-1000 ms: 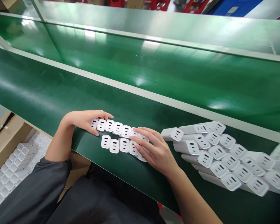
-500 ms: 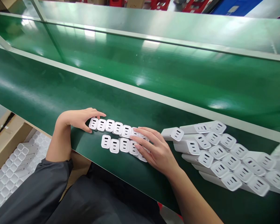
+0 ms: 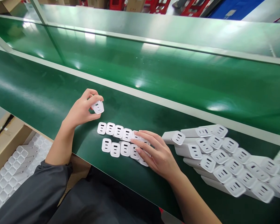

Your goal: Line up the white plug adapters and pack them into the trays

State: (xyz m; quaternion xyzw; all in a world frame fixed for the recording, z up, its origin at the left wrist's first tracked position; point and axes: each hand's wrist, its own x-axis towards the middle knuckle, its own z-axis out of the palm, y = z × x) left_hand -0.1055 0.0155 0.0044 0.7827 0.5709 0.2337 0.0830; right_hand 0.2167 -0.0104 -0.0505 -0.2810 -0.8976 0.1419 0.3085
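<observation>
My left hand (image 3: 86, 107) pinches a white charger (image 3: 98, 107) between thumb and fingers, raised a little above the green work surface. The charger's end face with its port slots is turned toward me. Below it stand two rows of similar chargers, an upper row (image 3: 110, 128) and a lower row (image 3: 115, 149), port faces up. My right hand (image 3: 157, 152) lies over the right end of both rows, fingers stretched out and resting on the chargers there. Those end chargers are partly hidden under its fingers.
To the right, a stack of more white chargers (image 3: 220, 156) lies on its sides, ports facing me. At lower left, a cardboard box (image 3: 4, 146) holds many white casings (image 3: 8, 177). A pale rail (image 3: 140, 93) runs along the green bench (image 3: 49, 93).
My left hand has lifted the leftmost charger out of the upper row and moved it up and away. My right hand stays on the rows' right end.
</observation>
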